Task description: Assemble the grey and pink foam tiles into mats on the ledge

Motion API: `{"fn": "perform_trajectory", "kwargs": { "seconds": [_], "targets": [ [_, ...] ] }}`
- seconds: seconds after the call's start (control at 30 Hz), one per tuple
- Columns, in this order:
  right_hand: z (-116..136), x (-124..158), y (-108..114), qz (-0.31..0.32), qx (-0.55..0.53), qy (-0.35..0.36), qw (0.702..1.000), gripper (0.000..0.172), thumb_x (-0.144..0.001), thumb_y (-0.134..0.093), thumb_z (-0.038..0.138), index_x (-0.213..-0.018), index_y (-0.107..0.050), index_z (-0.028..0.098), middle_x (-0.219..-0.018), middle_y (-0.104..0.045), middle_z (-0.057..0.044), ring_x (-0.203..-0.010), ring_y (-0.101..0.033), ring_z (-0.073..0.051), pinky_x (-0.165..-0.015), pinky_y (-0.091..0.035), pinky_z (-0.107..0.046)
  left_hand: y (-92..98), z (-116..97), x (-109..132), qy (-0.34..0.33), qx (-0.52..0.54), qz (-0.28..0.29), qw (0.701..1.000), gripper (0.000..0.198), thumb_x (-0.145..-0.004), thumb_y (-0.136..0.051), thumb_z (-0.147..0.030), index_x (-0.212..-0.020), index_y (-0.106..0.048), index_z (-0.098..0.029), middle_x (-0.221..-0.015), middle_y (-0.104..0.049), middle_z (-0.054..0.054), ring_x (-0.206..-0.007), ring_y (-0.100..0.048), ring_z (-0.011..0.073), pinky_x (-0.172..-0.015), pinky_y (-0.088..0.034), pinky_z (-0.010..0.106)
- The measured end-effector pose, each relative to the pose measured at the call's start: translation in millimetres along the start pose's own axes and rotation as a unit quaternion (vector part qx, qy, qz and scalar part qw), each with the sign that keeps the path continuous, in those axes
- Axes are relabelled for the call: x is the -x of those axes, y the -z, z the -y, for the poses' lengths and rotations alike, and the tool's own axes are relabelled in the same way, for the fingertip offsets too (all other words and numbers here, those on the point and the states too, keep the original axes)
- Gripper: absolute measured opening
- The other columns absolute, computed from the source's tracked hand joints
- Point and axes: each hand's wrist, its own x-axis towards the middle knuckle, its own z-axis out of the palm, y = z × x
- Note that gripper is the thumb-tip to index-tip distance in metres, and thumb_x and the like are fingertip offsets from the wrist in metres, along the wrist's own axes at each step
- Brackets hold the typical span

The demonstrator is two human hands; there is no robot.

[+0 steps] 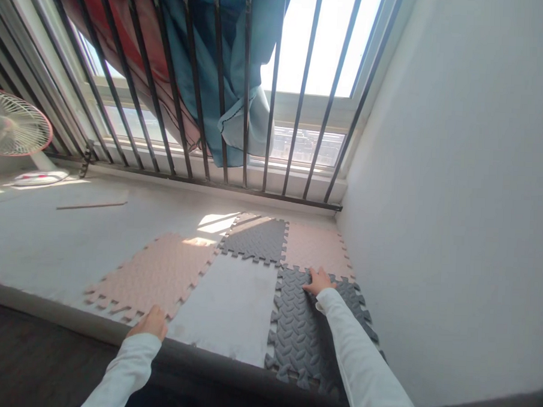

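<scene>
My right hand (319, 282) lies with its fingers spread on the far end of a dark grey foam mat tile (300, 325). Its fingertips are by the seam with a pink foam tile (317, 244) set against the wall corner. At the near edge of another pink foam tile (165, 265), my left hand (150, 323) is closed, its fingers curled at the tile's rim. A second dark grey tile (258, 239) lies at the back between the pink ones. All the tiles have toothed, puzzle-like edges and a raised pattern.
The tiles lie on a pale raised platform (231, 310) with a front edge. Black railing bars (220, 93) run along the window, where red and blue cloths (188, 50) hang. A fan (16, 126) and a thin stick (91, 206) are at left; a white wall (456, 193) is at right.
</scene>
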Motion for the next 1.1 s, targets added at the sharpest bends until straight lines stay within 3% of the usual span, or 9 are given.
{"fn": "perform_trajectory", "kwargs": {
  "seconds": [0.13,0.3,0.4,0.5,0.6,0.77,1.0,1.1],
  "targets": [
    [2,-11,-1,0.039,-0.001,-0.001,0.999,0.079,-0.067,-0.06,0.042,-0.135,-0.021,0.029,-0.144,-0.015,-0.012,-0.13,-0.017,-0.029,-0.095,-0.027,-0.055,17.5,-25,-13,-0.015,-0.07,0.016,0.997,0.027,-0.077,-0.036,-0.016,-0.086,-0.062,-0.016,-0.094,-0.057,0.011,-0.087,-0.056,0.022,-0.07,-0.042,0.034],
    [4,-12,1,0.043,-0.007,0.0,0.999,0.079,-0.066,-0.063,0.04,-0.134,-0.024,0.029,-0.143,-0.017,-0.013,-0.13,-0.018,-0.028,-0.094,-0.028,-0.054,38.8,-110,-46,-0.106,-0.01,0.028,0.994,0.028,-0.078,-0.036,-0.017,-0.092,-0.06,-0.02,-0.099,-0.058,0.008,-0.092,-0.055,0.0198,-0.074,-0.041,0.032],
    [2,-11,0,0.046,-0.012,0.002,0.999,0.08,-0.067,-0.062,0.042,-0.135,-0.021,0.031,-0.144,-0.013,-0.012,-0.131,-0.015,-0.027,-0.095,-0.028,-0.053,39.6,-162,-71,-0.138,0.05,0.048,0.988,0.03,-0.078,-0.039,-0.019,-0.102,-0.057,-0.02,-0.107,-0.056,0.008,-0.1,-0.052,0.0202,-0.079,-0.042,0.032],
    [1,-11,-3,0.05,-0.015,0.004,0.999,0.08,-0.068,-0.061,0.043,-0.135,-0.02,0.031,-0.145,-0.011,-0.012,-0.132,-0.012,-0.027,-0.097,-0.026,-0.053,38.5,-196,-101,-0.143,0.087,0.054,0.984,0.033,-0.079,-0.041,-0.021,-0.11,-0.055,-0.018,-0.114,-0.054,0.01,-0.107,-0.048,0.0203,-0.085,-0.04,0.031],
    [0,-12,-4,0.054,-0.014,0.003,0.998,0.081,-0.067,-0.061,0.043,-0.135,-0.018,0.032,-0.145,-0.009,-0.011,-0.132,-0.01,-0.027,-0.097,-0.024,-0.054,40.7,-208,-132,-0.106,0.079,0.054,0.99,0.033,-0.079,-0.042,-0.022,-0.109,-0.055,-0.015,-0.118,-0.052,0.012,-0.109,-0.047,0.0212,-0.088,-0.039,0.029],
    [3,-12,-3,0.062,-0.016,-0.004,0.998,0.081,-0.068,-0.06,0.042,-0.136,-0.017,0.032,-0.146,-0.008,-0.011,-0.132,-0.009,-0.027,-0.097,-0.023,-0.055,44.2,-203,-167,-0.036,0.067,0.113,0.991,0.029,-0.079,-0.044,-0.029,-0.099,-0.061,-0.019,-0.11,-0.059,0.01,-0.105,-0.051,0.0232,-0.081,-0.043,0.03],
    [6,-15,-2,0.074,-0.012,-0.016,0.997,0.083,-0.067,-0.061,0.041,-0.136,-0.016,0.029,-0.146,-0.006,-0.013,-0.132,-0.008,-0.029,-0.095,-0.023,-0.057,40.9,-203,-169,-0.096,0.031,0.088,0.991,0.022,-0.075,-0.048,-0.027,-0.094,-0.058,-0.023,-0.099,-0.063,0.005,-0.099,-0.054,0.0203,-0.076,-0.043,0.028],
    [7,-16,-2,0.075,-0.011,-0.016,0.997,0.085,-0.066,-0.062,0.041,-0.136,-0.016,0.029,-0.145,-0.008,-0.014,-0.131,-0.009,-0.03,-0.094,-0.025,-0.058,45.2,-203,-170,-0.128,0.009,0.051,0.99,0.023,-0.075,-0.046,-0.026,-0.095,-0.058,-0.023,-0.098,-0.062,0.006,-0.098,-0.052,0.0216,-0.076,-0.043,0.03]
  ]
}}
